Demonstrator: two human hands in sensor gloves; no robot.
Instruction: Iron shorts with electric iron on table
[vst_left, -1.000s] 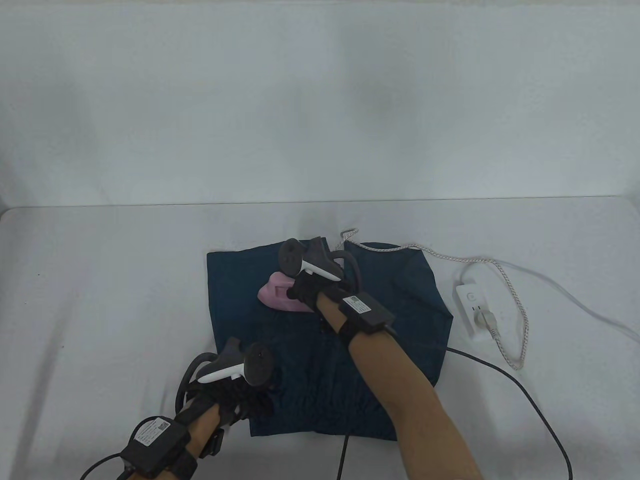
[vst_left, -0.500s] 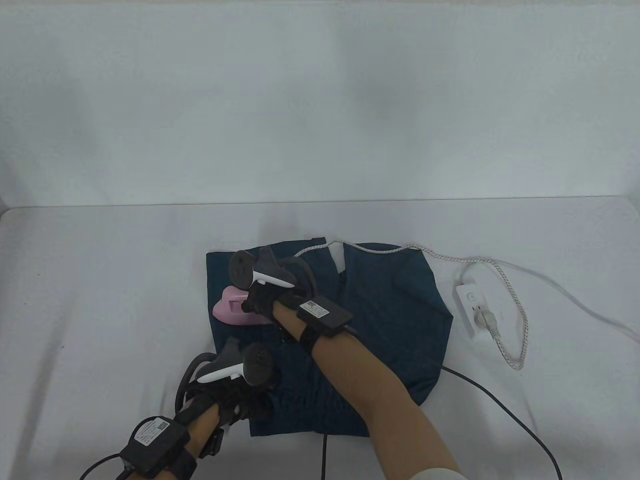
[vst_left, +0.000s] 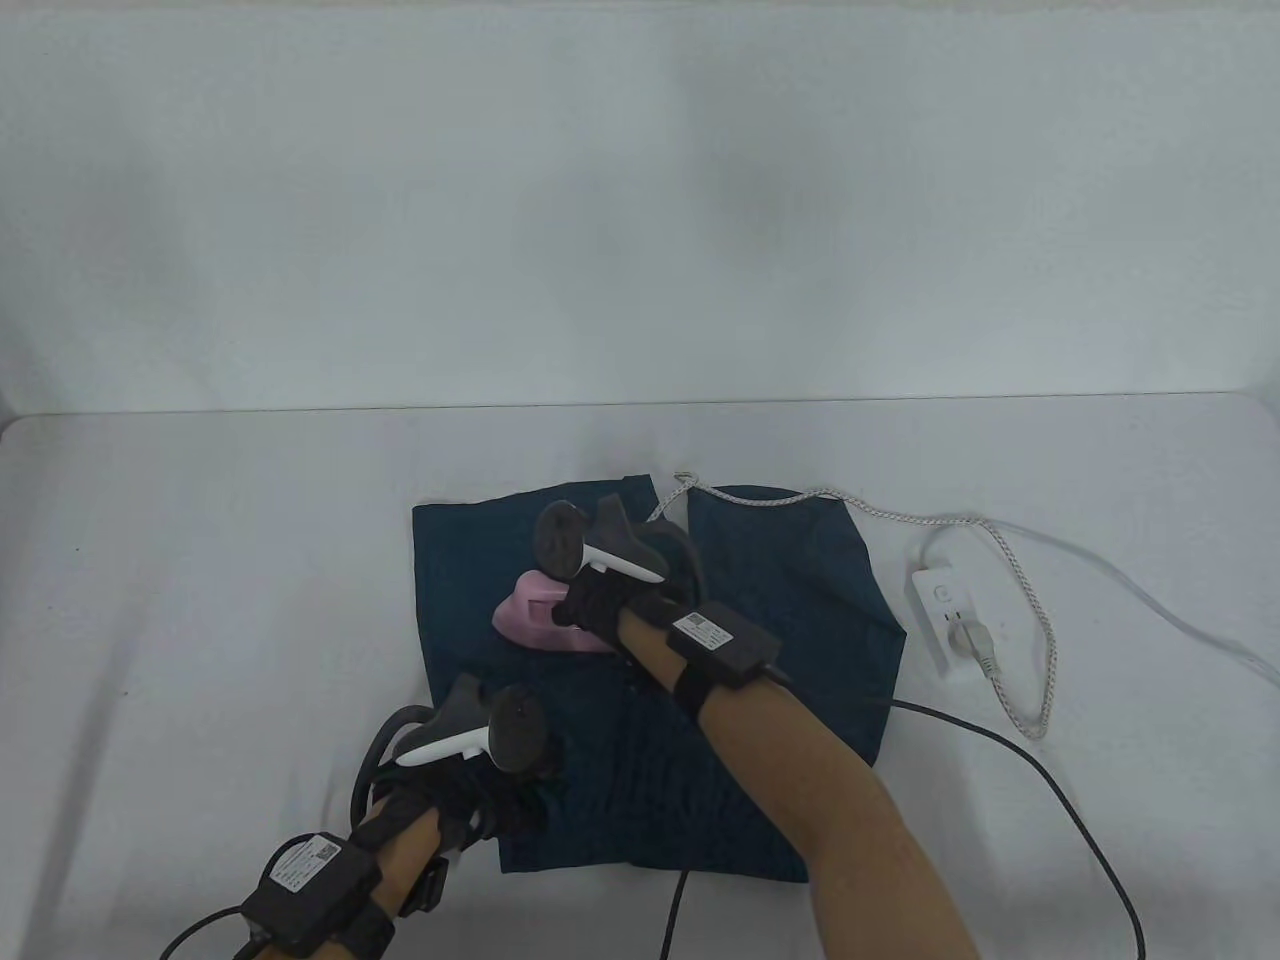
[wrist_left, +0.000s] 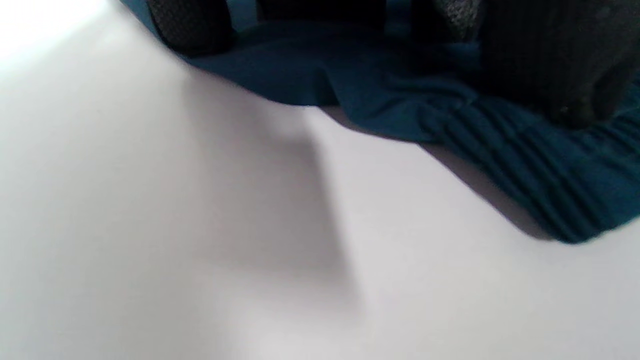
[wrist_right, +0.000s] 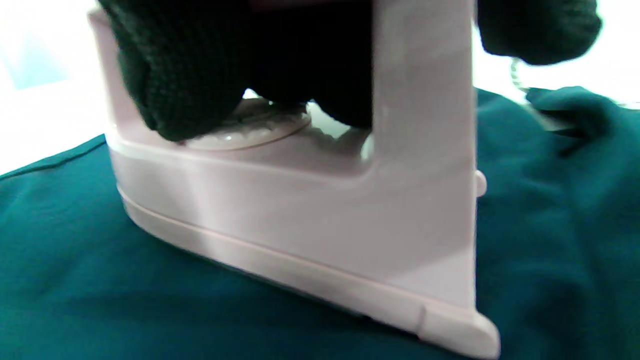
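Dark teal shorts (vst_left: 650, 680) spread flat on the white table (vst_left: 200, 600), waistband edge toward 6 o'clock, ribbed elastic showing in the left wrist view (wrist_left: 550, 175).

Pink electric iron (vst_left: 535, 622) soleplate-down on the shorts, up toward 10 o'clock from the cloth's middle, nose pointing to 9 o'clock. In the right wrist view, pale pink body (wrist_right: 350, 210) flat against the teal fabric (wrist_right: 100, 280), round dial visible under the handle.

Right hand (vst_left: 600, 600) wrapped around the iron's handle, gloved fingers (wrist_right: 175, 75) curled closed on it; forearm crossing the shorts from 5 o'clock.

Left hand (vst_left: 480, 790) resting on the shorts' corner at 7 o'clock, pressing the cloth down; dark gloved fingertips (wrist_left: 190, 25) on the fabric at the top of the left wrist view. Cannot tell whether spread or drawn together.

Braided white cord (vst_left: 1000, 560) running from behind the iron toward 3 o'clock, plugged into a white power strip (vst_left: 945, 620) lying on the table just off the shorts' edge at 3 o'clock. Black cable (vst_left: 1050, 790) trailing over the table toward 5 o'clock.
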